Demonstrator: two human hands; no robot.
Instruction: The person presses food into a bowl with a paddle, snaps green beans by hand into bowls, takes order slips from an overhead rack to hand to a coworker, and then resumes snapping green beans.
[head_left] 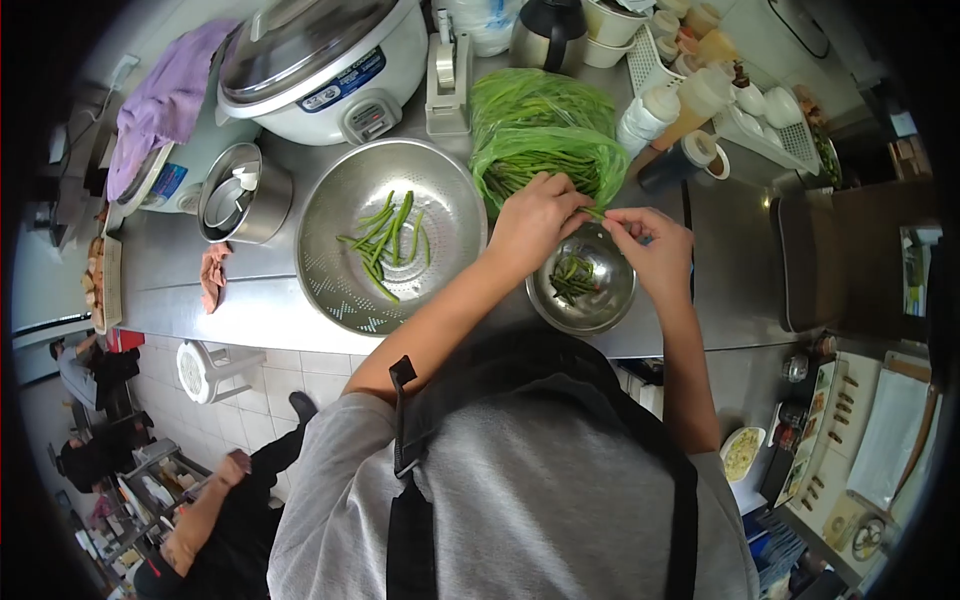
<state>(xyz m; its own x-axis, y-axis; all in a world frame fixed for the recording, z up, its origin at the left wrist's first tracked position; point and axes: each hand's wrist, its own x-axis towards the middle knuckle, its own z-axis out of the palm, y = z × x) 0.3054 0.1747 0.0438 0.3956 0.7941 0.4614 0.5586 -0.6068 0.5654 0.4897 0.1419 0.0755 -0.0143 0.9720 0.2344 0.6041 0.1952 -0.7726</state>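
My left hand (542, 218) is closed, pinching one end of a green bean (596, 213) in front of the bag. At its other end, the fingertips of my right hand (655, 250) pinch the same bean. Just below the hands sits a small steel bowl (612, 312) with short bean ends (572, 279) in it. A green plastic bag (540, 95) full of long green beans (535, 168) lies open behind my hands. To the left, a large perforated steel colander (330, 240) holds several beans (385, 240), partly beside my left forearm.
A rice cooker (310, 85) and a tape dispenser (448, 85) stand at the back. A steel pot (270, 200) and a pink cloth (213, 277) are on the left. Sauce bottles (650, 115) crowd the back right. A person in black (235, 520) is at the lower left, near a white stool (205, 372).
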